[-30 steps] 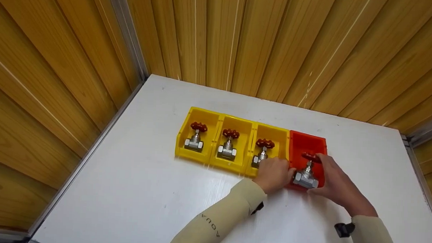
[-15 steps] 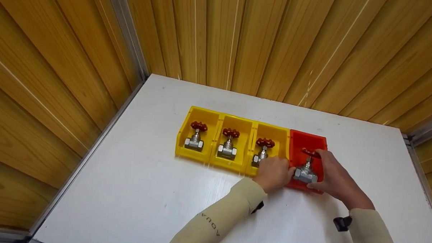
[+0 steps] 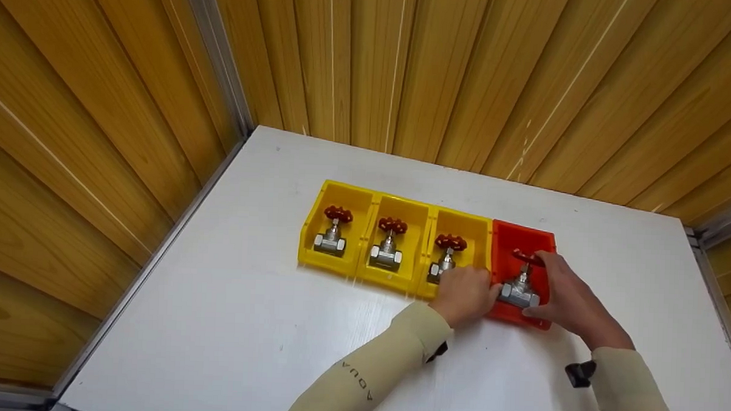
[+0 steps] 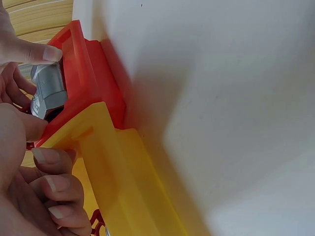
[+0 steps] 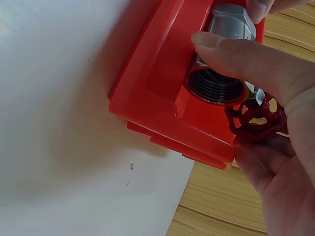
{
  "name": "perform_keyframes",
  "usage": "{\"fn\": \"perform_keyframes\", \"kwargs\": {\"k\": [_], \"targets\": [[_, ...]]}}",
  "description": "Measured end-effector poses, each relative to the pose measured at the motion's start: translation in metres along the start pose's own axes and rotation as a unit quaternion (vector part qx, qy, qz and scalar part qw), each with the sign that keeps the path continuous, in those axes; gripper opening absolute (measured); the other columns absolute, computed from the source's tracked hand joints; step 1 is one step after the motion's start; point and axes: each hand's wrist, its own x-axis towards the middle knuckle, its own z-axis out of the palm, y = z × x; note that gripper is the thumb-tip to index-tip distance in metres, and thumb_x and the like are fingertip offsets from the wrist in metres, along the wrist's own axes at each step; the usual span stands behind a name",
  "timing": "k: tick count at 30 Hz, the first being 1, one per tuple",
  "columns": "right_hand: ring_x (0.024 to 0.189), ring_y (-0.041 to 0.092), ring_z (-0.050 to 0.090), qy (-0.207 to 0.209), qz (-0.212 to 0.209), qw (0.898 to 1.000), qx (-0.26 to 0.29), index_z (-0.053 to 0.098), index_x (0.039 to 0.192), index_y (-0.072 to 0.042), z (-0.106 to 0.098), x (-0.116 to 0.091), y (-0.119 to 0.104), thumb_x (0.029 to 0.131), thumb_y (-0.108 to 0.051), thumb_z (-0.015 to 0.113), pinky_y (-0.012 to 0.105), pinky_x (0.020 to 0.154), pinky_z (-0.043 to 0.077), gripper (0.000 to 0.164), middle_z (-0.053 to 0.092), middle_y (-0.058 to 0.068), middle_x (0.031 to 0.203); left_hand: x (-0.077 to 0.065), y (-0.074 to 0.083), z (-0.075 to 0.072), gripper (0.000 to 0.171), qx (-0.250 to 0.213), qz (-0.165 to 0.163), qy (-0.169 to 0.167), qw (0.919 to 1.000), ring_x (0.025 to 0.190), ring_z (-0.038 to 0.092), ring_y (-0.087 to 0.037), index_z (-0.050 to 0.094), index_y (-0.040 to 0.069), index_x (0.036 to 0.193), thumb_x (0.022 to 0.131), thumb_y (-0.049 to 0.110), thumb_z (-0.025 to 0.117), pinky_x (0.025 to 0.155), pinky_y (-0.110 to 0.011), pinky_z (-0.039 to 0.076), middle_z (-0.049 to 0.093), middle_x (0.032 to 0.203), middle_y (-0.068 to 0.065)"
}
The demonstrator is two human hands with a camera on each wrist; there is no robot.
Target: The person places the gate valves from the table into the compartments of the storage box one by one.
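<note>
My right hand (image 3: 572, 301) holds a metal gate valve (image 3: 520, 293) with a red handwheel (image 3: 526, 258) in the red bin (image 3: 519, 234). In the right wrist view, the thumb presses across its threaded body (image 5: 216, 86) and fingers reach behind the wheel. My left hand (image 3: 464, 295) grips the front of the nearest yellow bin (image 3: 475, 226), beside the red one. Its fingers (image 4: 59, 184) curl over the rim in the left wrist view, with the thumb by the red bin's edge and the valve's end. Another gate valve (image 3: 443, 266) stands in that yellow bin, partly hidden.
Two more yellow bins, a middle one (image 3: 415, 213) and a leftmost one (image 3: 358, 199), adjoin in the same row. Each holds an upright valve with a red wheel. The white tabletop (image 3: 228, 310) meets wood-plank walls (image 3: 370, 66) at the back and left.
My right hand and the gate valve have shifted slightly toward the back of the red bin, so more of its front rim shows. My left hand has stayed in place.
</note>
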Motion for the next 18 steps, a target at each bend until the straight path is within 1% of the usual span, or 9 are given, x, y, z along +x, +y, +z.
{"fn": "perform_keyframes", "kwargs": {"k": [7,14,18], "targets": [[0.132,0.045,0.032,-0.016,0.009,1.000,0.001,0.013,0.150,-0.005,-0.002,0.005,-0.001,0.063,-0.027,0.091,0.062,0.097,0.040,0.119,0.026,0.023,0.150,0.001,0.000,0.000,0.043,0.000,-0.003,-0.001,1.0000,0.051,0.044,-0.009,0.051,0.022,0.062,0.095,0.051,0.053,0.046,-0.024,0.033,0.041,0.052,0.008],[0.133,0.045,0.031,-0.031,0.017,0.999,0.007,0.012,0.151,-0.005,-0.003,0.009,-0.002,0.064,-0.028,0.091,0.062,0.098,0.039,0.120,0.024,0.023,0.153,-0.001,0.000,-0.002,0.043,0.000,0.000,-0.011,0.9999,0.052,0.045,-0.009,0.053,0.022,0.064,0.095,0.051,0.052,0.046,-0.024,0.032,0.042,0.053,0.007],[0.133,0.043,0.032,-0.035,0.014,0.999,0.011,0.014,0.151,-0.006,-0.004,0.011,-0.002,0.063,-0.030,0.091,0.062,0.098,0.040,0.119,0.026,0.021,0.152,-0.001,-0.001,-0.002,0.043,0.005,0.008,0.000,1.0000,0.051,0.045,-0.009,0.054,0.021,0.064,0.096,0.050,0.052,0.045,-0.024,0.032,0.044,0.053,0.007]]}}
